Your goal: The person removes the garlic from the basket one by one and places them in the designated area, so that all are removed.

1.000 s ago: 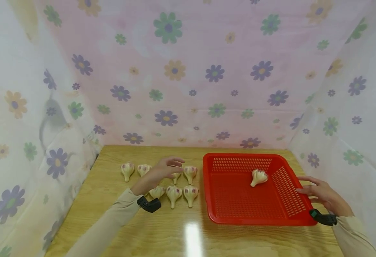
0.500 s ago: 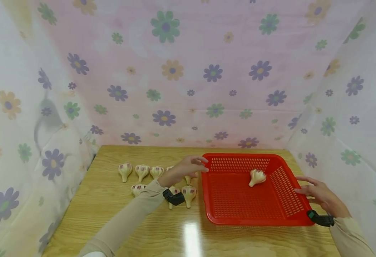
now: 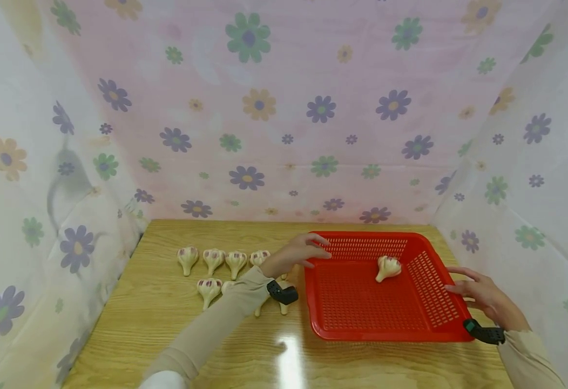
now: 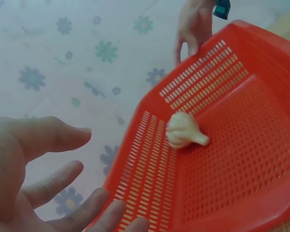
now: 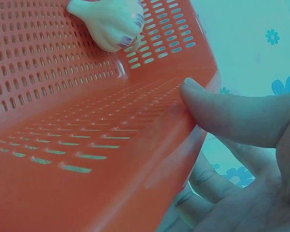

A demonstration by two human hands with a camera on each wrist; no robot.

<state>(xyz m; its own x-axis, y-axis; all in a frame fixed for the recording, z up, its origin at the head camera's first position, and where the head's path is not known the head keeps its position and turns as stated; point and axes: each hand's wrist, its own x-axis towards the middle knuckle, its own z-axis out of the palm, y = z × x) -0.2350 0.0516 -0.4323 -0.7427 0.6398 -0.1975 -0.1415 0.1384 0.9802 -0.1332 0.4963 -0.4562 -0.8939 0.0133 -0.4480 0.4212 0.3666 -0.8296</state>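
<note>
A red plastic basket with slotted sides stands on the right of the table. One garlic bulb lies inside it, also seen in the left wrist view as a pale garlic bulb. At the basket's left rim, my left hand has its fingers spread, holding nothing; whether it touches the rim I cannot tell. My right hand grips the right rim, its thumb over the top and the other fingers outside. Left of the basket are several garlic bulbs in two rows, some hidden behind my left forearm.
The wooden table carries all of this. Floral cloth hangs behind it and along both sides. A bright light reflection shows on the tabletop near the front.
My left hand has moved right, from above the garlic bulbs to the basket's left rim. More bulbs on the left have come into sight. My right hand stays on the right rim.
</note>
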